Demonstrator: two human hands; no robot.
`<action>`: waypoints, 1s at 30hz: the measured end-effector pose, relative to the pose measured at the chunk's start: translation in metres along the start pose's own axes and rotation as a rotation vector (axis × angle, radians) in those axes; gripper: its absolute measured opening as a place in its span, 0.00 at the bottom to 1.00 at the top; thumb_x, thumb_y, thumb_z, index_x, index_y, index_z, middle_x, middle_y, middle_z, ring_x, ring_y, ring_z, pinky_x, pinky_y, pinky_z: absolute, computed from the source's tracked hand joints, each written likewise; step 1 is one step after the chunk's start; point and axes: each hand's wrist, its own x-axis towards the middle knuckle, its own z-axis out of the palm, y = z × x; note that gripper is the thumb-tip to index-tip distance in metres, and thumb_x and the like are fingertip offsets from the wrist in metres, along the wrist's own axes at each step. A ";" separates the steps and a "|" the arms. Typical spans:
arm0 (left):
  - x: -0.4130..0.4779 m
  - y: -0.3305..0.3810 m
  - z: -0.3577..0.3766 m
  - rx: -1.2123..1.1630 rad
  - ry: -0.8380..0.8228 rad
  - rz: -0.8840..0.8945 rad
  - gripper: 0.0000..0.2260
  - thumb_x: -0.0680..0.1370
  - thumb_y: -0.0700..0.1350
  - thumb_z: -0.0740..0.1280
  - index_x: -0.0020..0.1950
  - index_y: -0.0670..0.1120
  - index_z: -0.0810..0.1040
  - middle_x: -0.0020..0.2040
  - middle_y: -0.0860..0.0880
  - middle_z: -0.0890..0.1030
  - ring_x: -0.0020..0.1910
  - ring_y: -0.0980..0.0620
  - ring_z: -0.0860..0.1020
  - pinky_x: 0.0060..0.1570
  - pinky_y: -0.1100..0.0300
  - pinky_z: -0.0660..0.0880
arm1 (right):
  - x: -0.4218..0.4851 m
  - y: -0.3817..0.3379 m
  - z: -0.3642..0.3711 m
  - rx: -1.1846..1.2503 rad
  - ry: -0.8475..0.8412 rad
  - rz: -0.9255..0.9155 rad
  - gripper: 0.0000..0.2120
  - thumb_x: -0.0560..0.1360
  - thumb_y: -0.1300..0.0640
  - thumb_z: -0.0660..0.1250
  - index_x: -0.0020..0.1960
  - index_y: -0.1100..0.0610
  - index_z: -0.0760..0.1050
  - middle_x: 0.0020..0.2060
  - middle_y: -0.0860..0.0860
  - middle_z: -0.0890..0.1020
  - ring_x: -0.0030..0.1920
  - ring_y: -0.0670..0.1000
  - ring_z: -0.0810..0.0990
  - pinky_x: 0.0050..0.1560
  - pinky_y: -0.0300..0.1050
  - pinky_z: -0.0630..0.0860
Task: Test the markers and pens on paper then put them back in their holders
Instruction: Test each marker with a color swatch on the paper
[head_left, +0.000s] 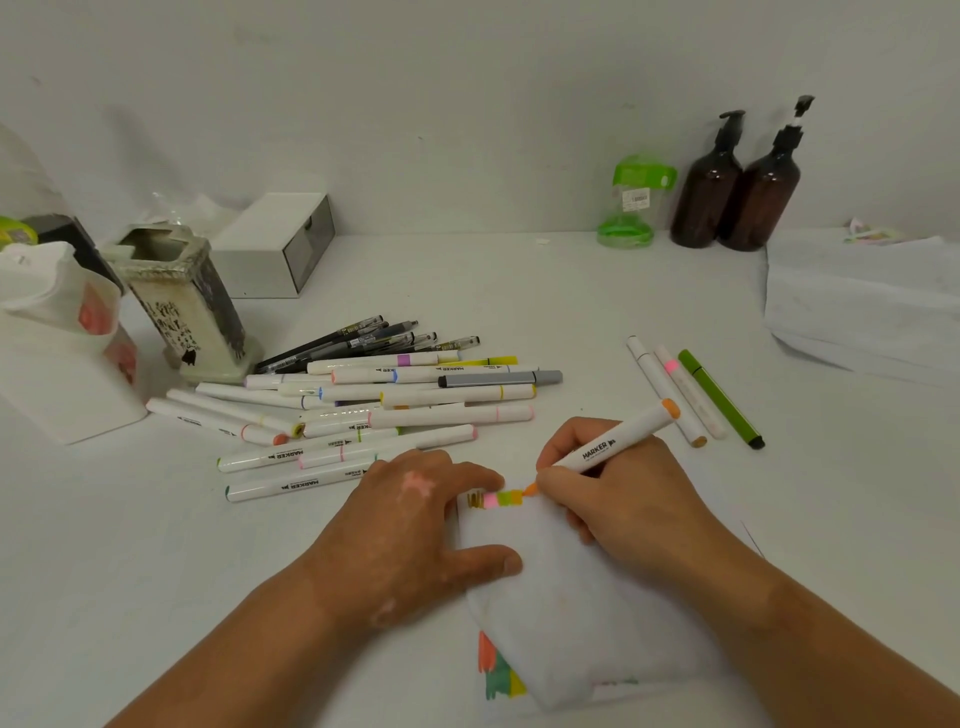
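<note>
White holder (62, 384) partly beyond left edge

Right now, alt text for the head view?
The right hand holds an orange marker, tip on the paper beside colour swatches, while the left hand presses the paper flat. A pile of markers and pens lies behind, beside two holders; three markers lie further right.

Bright, even light; soft shadows; wide-angle bending, slightly blurred edges.

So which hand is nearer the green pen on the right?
Right. The right hand, holding the orange marker, is left of the green pen; the left hand rests on the paper farther left.
</note>
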 end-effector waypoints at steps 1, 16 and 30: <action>0.000 0.000 0.000 0.000 0.000 0.001 0.31 0.67 0.74 0.66 0.68 0.66 0.70 0.42 0.63 0.69 0.46 0.70 0.65 0.49 0.63 0.62 | 0.000 0.000 0.000 -0.015 -0.009 0.000 0.04 0.71 0.55 0.72 0.39 0.49 0.80 0.27 0.48 0.81 0.26 0.44 0.79 0.29 0.38 0.75; -0.002 -0.003 -0.004 -0.133 0.051 0.010 0.21 0.74 0.60 0.70 0.66 0.64 0.70 0.43 0.61 0.73 0.45 0.65 0.71 0.44 0.72 0.66 | 0.005 -0.001 -0.003 0.258 0.079 0.074 0.04 0.73 0.59 0.70 0.39 0.54 0.80 0.25 0.48 0.76 0.27 0.45 0.73 0.31 0.43 0.69; -0.001 -0.002 -0.007 -0.530 0.161 0.058 0.10 0.83 0.41 0.62 0.58 0.55 0.69 0.53 0.60 0.84 0.40 0.53 0.82 0.44 0.64 0.76 | 0.003 -0.007 -0.009 0.641 -0.001 -0.082 0.06 0.65 0.56 0.75 0.37 0.55 0.79 0.25 0.52 0.72 0.25 0.49 0.69 0.23 0.40 0.65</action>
